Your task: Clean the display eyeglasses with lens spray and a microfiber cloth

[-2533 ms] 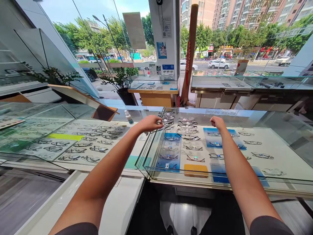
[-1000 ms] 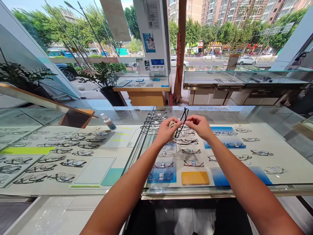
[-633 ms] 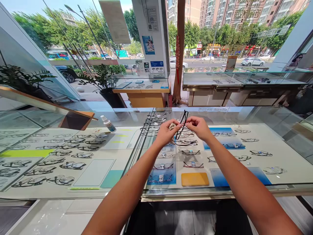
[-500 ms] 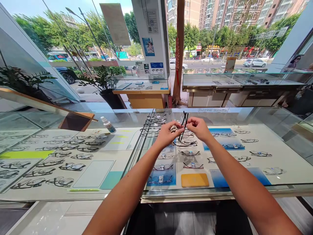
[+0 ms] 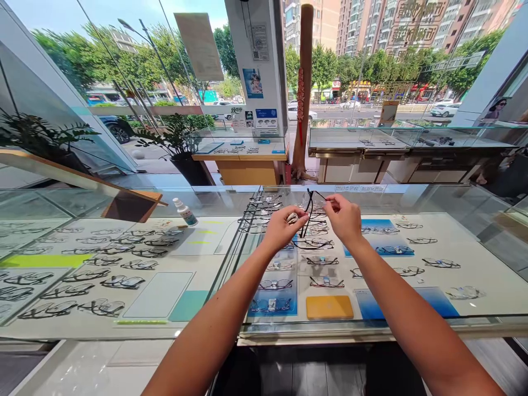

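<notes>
Left hand's grip is closed, thumb against fingers, on dark, slender glasses just right of centre; the right hand's grip pinches the tip of one thin temple. Below them, a clear glass display case spans the lower right, its cream base bearing rows of spectacles, smooth blue panels and, at bottom centre, a flat rectangular yellow box. Left of centre stands a white cylindrical bottle. Something pale, too small to identify, shows at the left grip.
</notes>
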`<state>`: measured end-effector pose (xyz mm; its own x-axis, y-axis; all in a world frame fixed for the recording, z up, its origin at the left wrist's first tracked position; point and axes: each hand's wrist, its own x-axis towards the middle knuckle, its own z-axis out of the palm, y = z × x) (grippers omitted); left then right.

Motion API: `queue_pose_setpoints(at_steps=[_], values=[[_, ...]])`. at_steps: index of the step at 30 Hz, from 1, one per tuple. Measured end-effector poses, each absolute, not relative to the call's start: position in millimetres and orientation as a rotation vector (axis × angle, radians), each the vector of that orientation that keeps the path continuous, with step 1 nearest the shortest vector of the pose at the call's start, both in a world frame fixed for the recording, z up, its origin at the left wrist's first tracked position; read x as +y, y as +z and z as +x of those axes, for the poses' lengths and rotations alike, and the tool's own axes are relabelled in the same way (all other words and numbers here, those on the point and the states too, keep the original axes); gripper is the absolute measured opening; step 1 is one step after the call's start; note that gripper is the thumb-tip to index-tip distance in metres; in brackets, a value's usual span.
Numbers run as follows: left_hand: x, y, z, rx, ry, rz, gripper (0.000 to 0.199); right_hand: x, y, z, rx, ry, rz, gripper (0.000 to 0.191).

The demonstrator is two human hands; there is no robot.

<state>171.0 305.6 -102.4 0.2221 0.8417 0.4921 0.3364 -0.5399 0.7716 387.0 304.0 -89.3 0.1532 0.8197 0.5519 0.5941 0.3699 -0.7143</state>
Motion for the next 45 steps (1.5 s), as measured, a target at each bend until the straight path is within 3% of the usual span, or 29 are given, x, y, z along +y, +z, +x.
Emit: queue_pose_setpoints(at_steps=[5, 10, 18, 45], values=[[306, -103, 170, 1.088, 1.268, 1.942, 0.033, 305, -92, 388, -1.496, 0.113, -1.233, 0.032], [305, -97, 170, 1.105, 1.333, 1.807, 0.037, 301, -89, 387, -1.585, 0.107, -1.172, 0.018], [309, -95, 167, 1.087, 1.444, 1.664, 0.040, 298, -85, 383, -1.673, 0.371, -1.039, 0.013], [314, -102, 167, 0.988, 1.413, 1.742, 0.035, 298, -88, 377, -1.727, 0.661, -1.020, 0.010]])
